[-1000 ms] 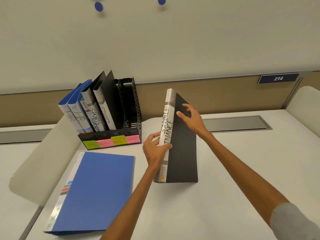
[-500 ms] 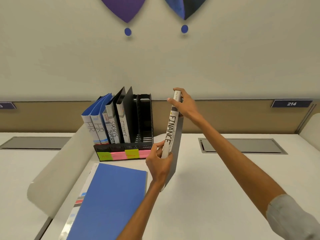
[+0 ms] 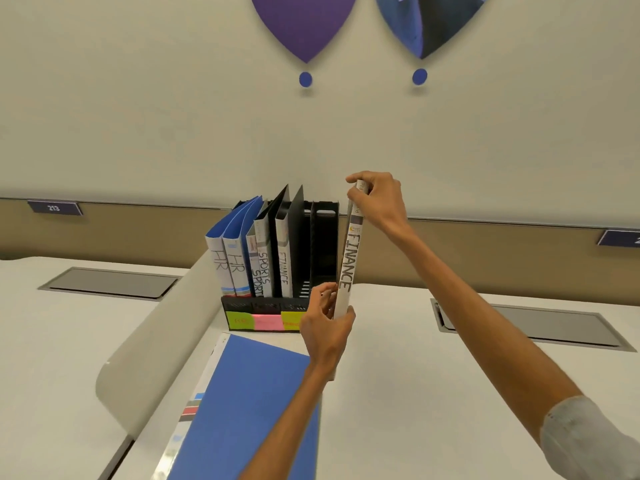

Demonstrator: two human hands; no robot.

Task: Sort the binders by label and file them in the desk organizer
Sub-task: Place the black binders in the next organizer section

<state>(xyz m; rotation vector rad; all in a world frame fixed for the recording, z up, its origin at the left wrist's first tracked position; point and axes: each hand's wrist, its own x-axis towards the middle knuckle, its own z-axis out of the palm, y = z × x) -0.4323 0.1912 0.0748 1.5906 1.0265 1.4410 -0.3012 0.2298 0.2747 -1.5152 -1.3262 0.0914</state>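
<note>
A blue binder [image 3: 249,403] lies flat in front of the desk organizer [image 3: 327,233]. Inside the organizer, counting from its left wall, stand two HR binders [image 3: 228,261], the SPORTS binders [image 3: 261,271] and a filed FINANCE binder [image 3: 284,261], then open slots toward its right wall. At the organizer's right front corner, my left hand [image 3: 325,337] pinches the lower spine of the second FINANCE binder [image 3: 349,268]. That binder stands upright just right of the organizer's right wall, long axis vertical, spine facing me. My right hand [image 3: 379,199] is curled over its top end. I judge it must go left, then down into an open slot.
</note>
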